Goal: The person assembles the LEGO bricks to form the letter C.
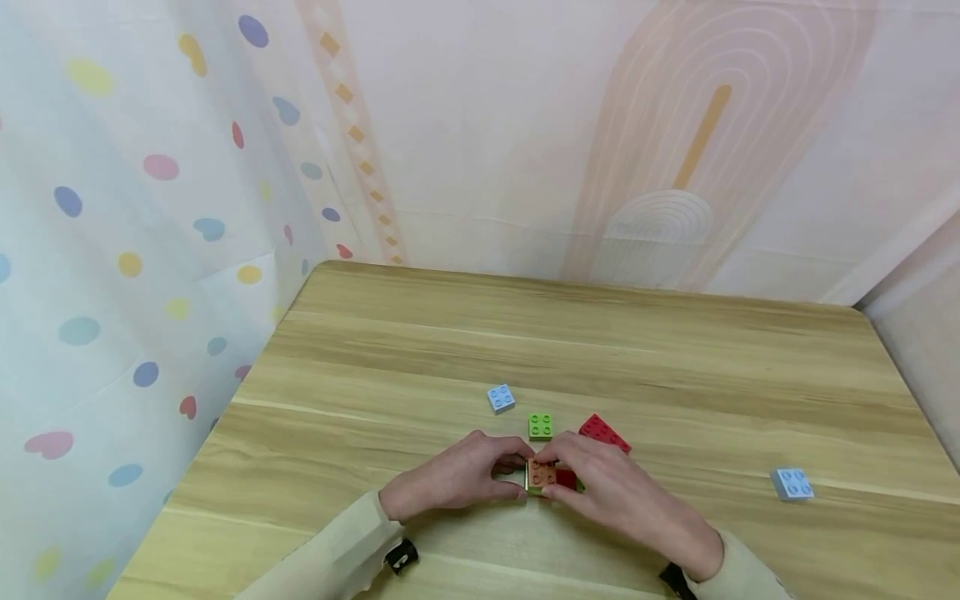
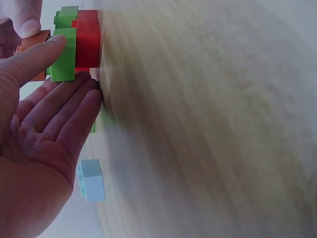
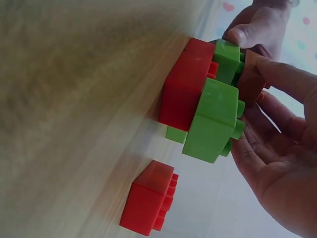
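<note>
A small stack of toy building bricks stands on the table between both hands. At its base is a red brick [image 3: 188,82], with two green bricks [image 3: 210,119] side by side on top, and an orange-brown brick [image 1: 542,475] uppermost. My right hand [image 1: 607,487] pinches the orange-brown brick between thumb and fingers. From the other side, my left hand [image 1: 465,473] holds the stack, its thumb against a green brick [image 2: 63,57] and its fingers reaching along the far side. The right hand partly hides the red base in the head view.
Just behind the stack lie a loose green brick [image 1: 540,427] and a red sloped brick [image 1: 603,433]. A light blue brick [image 1: 501,398] sits farther back, another light blue brick [image 1: 793,484] well to the right. A patterned curtain [image 1: 480,125] hangs behind the wooden table [image 1: 450,333].
</note>
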Demonstrator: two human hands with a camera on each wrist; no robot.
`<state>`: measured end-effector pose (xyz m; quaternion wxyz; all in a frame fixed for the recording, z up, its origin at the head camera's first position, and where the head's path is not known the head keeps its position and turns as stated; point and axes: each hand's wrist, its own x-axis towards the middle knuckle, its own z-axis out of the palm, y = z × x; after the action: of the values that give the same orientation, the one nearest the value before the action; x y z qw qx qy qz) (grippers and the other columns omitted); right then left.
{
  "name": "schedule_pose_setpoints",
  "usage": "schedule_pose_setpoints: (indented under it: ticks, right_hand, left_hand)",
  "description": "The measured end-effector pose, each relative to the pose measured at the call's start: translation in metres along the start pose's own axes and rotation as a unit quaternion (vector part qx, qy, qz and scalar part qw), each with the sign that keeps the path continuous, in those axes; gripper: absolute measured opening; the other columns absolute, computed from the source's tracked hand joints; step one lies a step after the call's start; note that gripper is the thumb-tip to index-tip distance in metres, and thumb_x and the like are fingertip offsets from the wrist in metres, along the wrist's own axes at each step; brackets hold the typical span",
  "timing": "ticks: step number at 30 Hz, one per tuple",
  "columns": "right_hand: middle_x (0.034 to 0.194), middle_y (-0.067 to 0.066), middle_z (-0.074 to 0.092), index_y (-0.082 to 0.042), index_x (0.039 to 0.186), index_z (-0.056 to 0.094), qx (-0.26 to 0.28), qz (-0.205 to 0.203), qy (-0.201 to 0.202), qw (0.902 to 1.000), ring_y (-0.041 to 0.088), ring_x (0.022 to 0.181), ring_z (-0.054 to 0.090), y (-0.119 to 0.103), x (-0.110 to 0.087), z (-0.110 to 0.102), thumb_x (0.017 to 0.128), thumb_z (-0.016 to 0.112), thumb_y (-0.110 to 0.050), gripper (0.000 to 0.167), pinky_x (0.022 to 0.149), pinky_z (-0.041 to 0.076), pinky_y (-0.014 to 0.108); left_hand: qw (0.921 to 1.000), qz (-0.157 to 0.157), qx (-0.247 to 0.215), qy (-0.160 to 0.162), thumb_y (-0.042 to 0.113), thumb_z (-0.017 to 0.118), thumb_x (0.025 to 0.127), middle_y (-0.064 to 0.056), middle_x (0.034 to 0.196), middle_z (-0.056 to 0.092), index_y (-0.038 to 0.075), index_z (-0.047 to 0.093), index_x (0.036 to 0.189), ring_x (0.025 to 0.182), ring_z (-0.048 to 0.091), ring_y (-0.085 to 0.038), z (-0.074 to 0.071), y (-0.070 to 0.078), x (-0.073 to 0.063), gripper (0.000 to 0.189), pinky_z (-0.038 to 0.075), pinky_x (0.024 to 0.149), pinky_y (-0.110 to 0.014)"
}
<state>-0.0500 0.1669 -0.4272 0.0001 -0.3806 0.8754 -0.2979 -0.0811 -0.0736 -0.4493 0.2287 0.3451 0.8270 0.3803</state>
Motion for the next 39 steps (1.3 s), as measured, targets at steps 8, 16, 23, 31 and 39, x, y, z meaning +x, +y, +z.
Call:
schedule_pose_setpoints:
  ticks: [8,16,23,31,39]
  right_hand:
    - [0.105,-0.006,0.068,-0.013,0.109,0.07,-0.008,-0.019,0.007,0.9998,0.007,0.093,0.063,0.001,0.002,0.003,0.089,0.084,-0.017,0.025,0.081,0.057,0.027]
    - [0.103,-0.009,0.065,-0.014,0.106,0.073,-0.01,-0.018,-0.008,0.9998,0.006,0.089,0.059,0.001,0.004,0.002,0.091,0.082,-0.02,0.019,0.078,0.055,0.024]
    - [0.101,-0.01,0.063,-0.014,0.103,0.073,-0.014,-0.013,-0.017,0.9997,0.002,0.087,0.055,-0.001,0.003,0.001,0.088,0.084,-0.018,0.019,0.076,0.053,0.021]
    - [0.101,-0.009,0.064,-0.014,0.106,0.071,-0.021,0.001,-0.013,0.9997,0.002,0.087,0.057,-0.003,-0.002,0.0,0.088,0.084,-0.019,0.023,0.075,0.055,0.023]
    - [0.126,0.006,0.072,-0.005,0.132,0.067,-0.027,0.079,-0.024,0.9962,0.019,0.113,0.069,-0.007,-0.004,-0.003,0.09,0.081,-0.031,0.051,0.093,0.059,0.04]
  left_hand:
    - [0.9999,0.007,0.007,0.004,0.012,0.08,0.092,0.001,0.122,0.074,0.009,0.067,0.126,0.114,0.064,-0.002,0.0,0.0,0.0,0.037,0.05,0.097,-0.018]
    - [0.9999,0.006,0.014,0.002,0.013,0.08,0.092,0.001,0.122,0.074,0.009,0.067,0.126,0.114,0.064,-0.002,-0.001,0.0,0.001,0.037,0.05,0.098,-0.018]
    - [1.0,0.005,0.003,-0.001,0.012,0.08,0.092,0.003,0.122,0.074,0.01,0.068,0.124,0.114,0.064,-0.001,0.0,0.001,0.001,0.034,0.05,0.099,-0.018]
    - [0.9983,0.008,0.054,-0.019,0.018,0.08,0.093,0.005,0.124,0.072,0.012,0.066,0.129,0.114,0.062,0.0,0.0,0.008,-0.001,0.039,0.049,0.102,-0.022]
    - [0.9977,-0.005,0.063,-0.022,0.023,0.079,0.094,0.003,0.13,0.069,0.011,0.062,0.136,0.117,0.062,-0.004,-0.003,0.009,-0.006,0.046,0.049,0.104,-0.026]
